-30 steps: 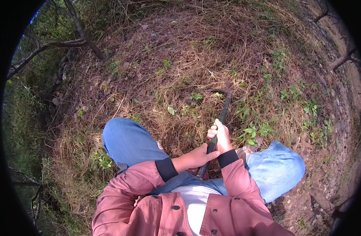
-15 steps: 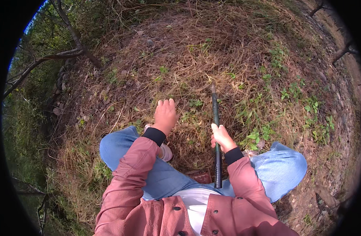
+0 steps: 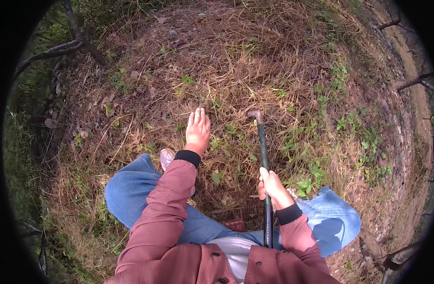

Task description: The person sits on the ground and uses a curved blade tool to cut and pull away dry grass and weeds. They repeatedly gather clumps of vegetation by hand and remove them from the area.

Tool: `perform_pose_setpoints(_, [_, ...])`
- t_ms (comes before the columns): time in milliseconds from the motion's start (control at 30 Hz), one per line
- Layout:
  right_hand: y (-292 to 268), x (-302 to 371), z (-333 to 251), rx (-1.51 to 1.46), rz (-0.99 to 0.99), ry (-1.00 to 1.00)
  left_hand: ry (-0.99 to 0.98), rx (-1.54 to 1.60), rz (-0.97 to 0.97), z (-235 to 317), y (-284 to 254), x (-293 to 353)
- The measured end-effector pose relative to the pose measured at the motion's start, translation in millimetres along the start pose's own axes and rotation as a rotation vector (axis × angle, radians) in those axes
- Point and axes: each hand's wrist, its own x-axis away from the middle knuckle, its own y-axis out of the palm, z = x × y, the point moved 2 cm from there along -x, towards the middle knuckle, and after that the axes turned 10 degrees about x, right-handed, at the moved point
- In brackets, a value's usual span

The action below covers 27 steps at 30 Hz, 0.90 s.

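My right hand (image 3: 272, 184) is wrapped round the long green-and-black handle of a sickle (image 3: 263, 146). The handle's butt end lies toward my lap, and its bent metal head points away from me, turned left at the dry grass. Its blade is hard to make out among the straw. Left of the sickle, my left hand (image 3: 198, 131) is stretched out with its back up and the fingers extended over the dry grass (image 3: 226, 102). Nothing shows in that hand; whether the fingertips touch the stalks I cannot tell.
My bent, jeans-clad knees spread to both sides, with a pinkish shoe (image 3: 167, 158) by the left one. A reddish block (image 3: 235, 225) lies between my legs. Green weeds (image 3: 371, 142) grow at the right. Bare branches (image 3: 61, 49) reach in at the far left, others at the right.
My left hand has gone from curled fingers to stretched-out ones, a little farther forward. My right hand has drawn the sickle slightly back toward me, and its bent head now shows more.
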Motion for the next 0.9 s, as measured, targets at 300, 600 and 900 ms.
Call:
perform_pose_setpoints(300, [-11,40,12,0.074,0.062,0.050,-0.152,0.119,0.157,-31,-13,-29])
perform_pose_setpoints(600, [-72,141,5,0.060,0.288,0.167,-0.005,0.124,0.199,-14,3,-71])
perform_pose_setpoints(900, [-50,76,-29,-0.030,0.262,-0.127,0.199,0.496,0.009,43,-11,-67])
